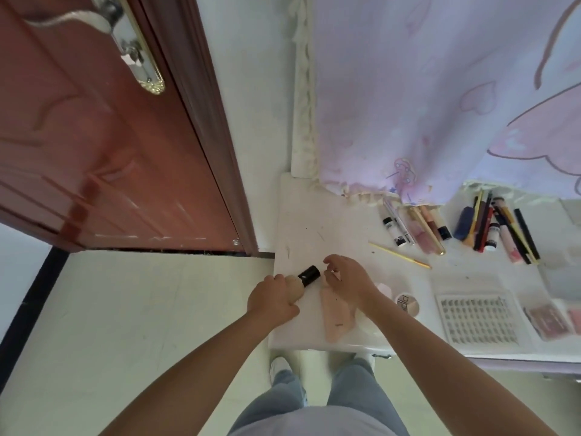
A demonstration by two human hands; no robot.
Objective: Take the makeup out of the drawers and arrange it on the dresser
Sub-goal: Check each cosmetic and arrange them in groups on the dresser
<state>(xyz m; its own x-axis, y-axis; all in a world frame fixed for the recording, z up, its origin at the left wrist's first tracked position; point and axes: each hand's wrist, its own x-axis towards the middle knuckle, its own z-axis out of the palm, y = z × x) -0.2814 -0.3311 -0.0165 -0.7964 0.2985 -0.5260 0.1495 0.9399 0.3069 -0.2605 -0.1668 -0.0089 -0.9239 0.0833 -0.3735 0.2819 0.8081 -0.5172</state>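
My left hand (273, 298) grips a makeup bottle with a black cap (309, 275) over the left end of the white dresser top (314, 221). My right hand (347, 280) hovers just right of the cap, fingers loosely curled; I cannot tell whether it pinches anything. Under it lies a long pink pouch (338, 319). Two bunches of pens, brushes and tubes (412, 226) (500, 229) lie side by side at the back of the dresser.
A small round jar (407, 303), a clear tray of false lashes (476, 319) and pink palettes (547, 320) lie at the right. A thin yellow stick (399, 254) lies loose. A lilac cloth (440, 105) hangs behind. A red-brown door (103, 152) stands left.
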